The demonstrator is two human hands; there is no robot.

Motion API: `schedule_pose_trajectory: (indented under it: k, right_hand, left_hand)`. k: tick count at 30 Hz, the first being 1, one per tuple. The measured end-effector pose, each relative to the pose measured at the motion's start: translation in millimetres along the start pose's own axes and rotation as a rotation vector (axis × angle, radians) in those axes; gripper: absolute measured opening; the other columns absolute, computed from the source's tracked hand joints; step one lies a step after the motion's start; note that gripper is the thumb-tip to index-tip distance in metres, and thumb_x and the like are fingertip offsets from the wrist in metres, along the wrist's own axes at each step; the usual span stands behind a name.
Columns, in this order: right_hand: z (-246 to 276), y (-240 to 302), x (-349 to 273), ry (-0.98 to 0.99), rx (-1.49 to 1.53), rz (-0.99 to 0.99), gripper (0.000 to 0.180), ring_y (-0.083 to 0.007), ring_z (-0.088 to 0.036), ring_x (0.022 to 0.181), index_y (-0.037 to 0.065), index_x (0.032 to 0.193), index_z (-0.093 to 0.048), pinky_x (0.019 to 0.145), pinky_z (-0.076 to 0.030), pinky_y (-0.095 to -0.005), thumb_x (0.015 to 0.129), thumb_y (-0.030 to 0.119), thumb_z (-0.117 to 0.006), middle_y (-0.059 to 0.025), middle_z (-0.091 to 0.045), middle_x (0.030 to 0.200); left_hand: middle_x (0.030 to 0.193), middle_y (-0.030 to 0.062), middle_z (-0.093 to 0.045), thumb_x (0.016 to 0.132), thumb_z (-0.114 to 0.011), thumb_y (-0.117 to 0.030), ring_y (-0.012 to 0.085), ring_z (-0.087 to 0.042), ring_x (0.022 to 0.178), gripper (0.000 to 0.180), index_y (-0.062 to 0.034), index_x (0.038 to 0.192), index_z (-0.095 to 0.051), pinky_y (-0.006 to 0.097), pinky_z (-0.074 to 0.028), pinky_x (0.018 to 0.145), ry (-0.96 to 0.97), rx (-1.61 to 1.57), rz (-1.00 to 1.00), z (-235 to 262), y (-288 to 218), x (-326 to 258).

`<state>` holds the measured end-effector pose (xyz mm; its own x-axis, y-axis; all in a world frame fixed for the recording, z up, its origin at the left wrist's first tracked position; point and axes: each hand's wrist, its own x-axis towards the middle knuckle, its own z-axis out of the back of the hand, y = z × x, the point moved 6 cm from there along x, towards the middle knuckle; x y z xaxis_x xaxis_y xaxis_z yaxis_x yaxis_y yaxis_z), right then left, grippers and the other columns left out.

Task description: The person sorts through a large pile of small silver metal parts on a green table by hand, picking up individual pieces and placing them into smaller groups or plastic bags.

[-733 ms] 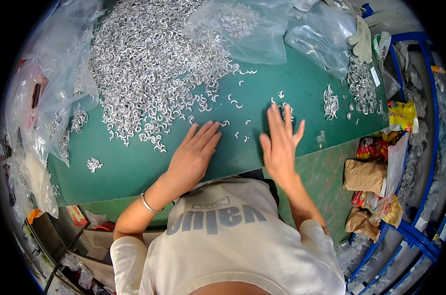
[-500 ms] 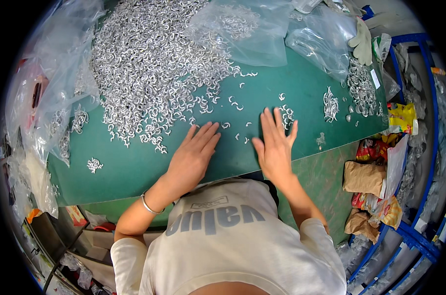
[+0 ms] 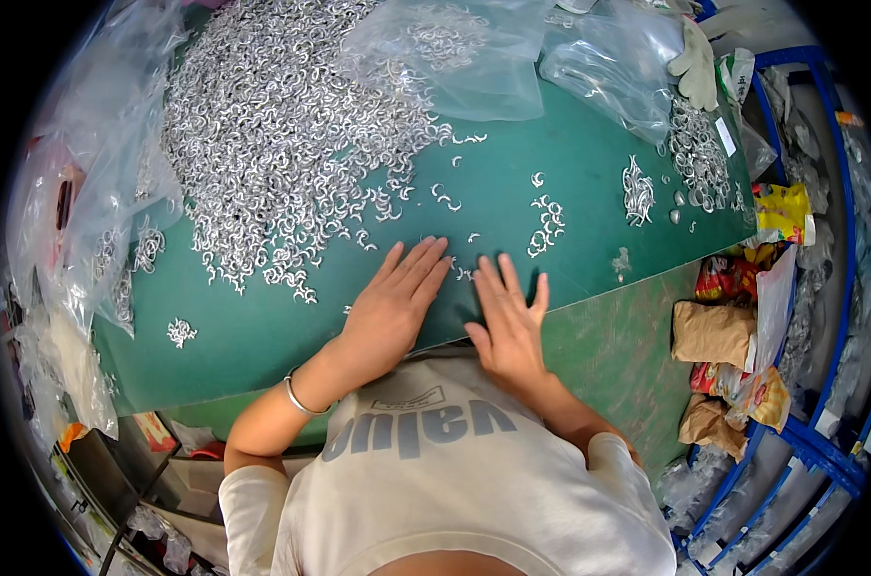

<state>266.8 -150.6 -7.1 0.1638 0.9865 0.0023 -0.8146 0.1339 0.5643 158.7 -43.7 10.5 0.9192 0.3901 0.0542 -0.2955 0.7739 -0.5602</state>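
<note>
A large heap of small silvery crescent-shaped metal pieces spreads over the green tabletop. My left hand lies flat near the table's front edge, just below the heap, fingers stretched out. To its right, my right hand is also flat, with its fingers straight and slightly apart. A few loose crescent pieces lie between my fingertips. Beyond my right fingertips sits a short curved line of crescents. Neither hand grips anything.
Clear plastic bags cover the heap's far right side and the left table edge. At the right are a bunch of crescents, a pile of metal rings and a pale glove. A blue rack holds packages beyond.
My right hand has moved left and nearer to me, away from the curved line of crescents. My left hand has shifted slightly right. The hands are now closer together.
</note>
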Motion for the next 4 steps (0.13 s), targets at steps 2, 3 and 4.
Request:
schedule_pose_trajectory:
  k: [2,3,4]
  right_hand:
    - [12,-12,-1,-0.099,-0.112,-0.075,0.058,-0.0356,-0.027,0.141,-0.003,0.137,-0.044,0.106,-0.004,-0.0689,0.088,0.025,-0.058,-0.0164,-0.035,0.15]
    - [19,-21,0,-0.15,-0.169,-0.116,0.058,-0.036,-0.027,0.141,-0.003,0.136,-0.044,0.106,-0.004,-0.0689,0.088,0.026,-0.059,-0.0163,-0.035,0.15]
    - [19,-21,-1,-0.152,-0.169,-0.12,0.058,-0.036,-0.027,0.141,-0.003,0.136,-0.044,0.106,-0.004,-0.0689,0.088,0.026,-0.059,-0.0163,-0.035,0.15]
  left_hand:
    - [0.144,0.0184,-0.042,0.085,-0.055,0.003,0.0331,-0.04,0.134,0.047,0.0043,0.131,-0.047,0.049,-0.03,0.111,-0.003,0.009,0.007,0,1,1]
    - [0.144,0.0184,-0.042,0.085,-0.054,0.004,0.0329,-0.04,0.134,0.047,0.0044,0.132,-0.047,0.049,-0.03,0.111,-0.003,0.012,0.007,0,1,2]
    - [0.144,0.0184,-0.042,0.085,-0.054,0.004,0.0329,-0.04,0.134,0.047,0.0044,0.132,-0.047,0.049,-0.03,0.111,0.0,0.012,0.004,0,1,3]
